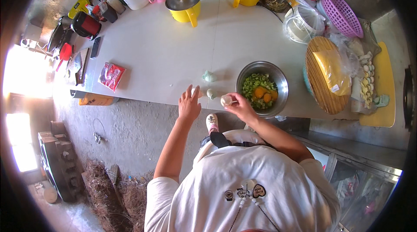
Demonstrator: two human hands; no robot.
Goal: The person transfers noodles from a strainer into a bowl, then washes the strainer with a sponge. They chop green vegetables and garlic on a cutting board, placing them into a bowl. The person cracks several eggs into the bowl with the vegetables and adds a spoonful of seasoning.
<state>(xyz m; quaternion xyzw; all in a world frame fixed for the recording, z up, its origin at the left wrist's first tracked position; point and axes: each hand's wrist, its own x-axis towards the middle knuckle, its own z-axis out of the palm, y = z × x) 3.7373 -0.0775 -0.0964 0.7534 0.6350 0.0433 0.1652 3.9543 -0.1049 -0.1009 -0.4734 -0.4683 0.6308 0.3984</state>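
Note:
A steel bowl holds chopped green vegetables with raw egg yolks on them. Left of the bowl, my right hand grips a pale eggshell piece in its fingertips. My left hand is at the table's front edge, palm down, over a pale eggshell partly hidden by the fingers; whether it grips the shell is unclear. Between the hands lies a pale green eggshell, and another broken greenish shell lies farther back.
On the grey table lies a red packet at left. Yellow pots and jars line the back. A wooden board with a yellow packet, a purple basket and a tray of eggs stand at right.

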